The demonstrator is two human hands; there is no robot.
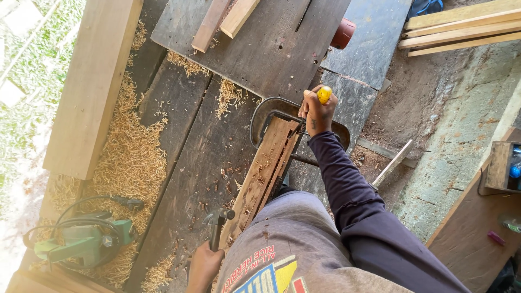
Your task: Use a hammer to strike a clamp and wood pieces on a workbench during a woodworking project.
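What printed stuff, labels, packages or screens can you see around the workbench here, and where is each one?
No screens or signs in view.
Printed graphic on the person's grey shirt, bottom centre: red lettering above a blue, yellow and red block design.
Possible blue package in a wooden box at the right edge: too cut off to tell.
Green power tool, bottom left on the shavings: no label visible.

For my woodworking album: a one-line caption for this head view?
Right hand grips a yellow-handled chisel over a plank; left hand holds a hammer.
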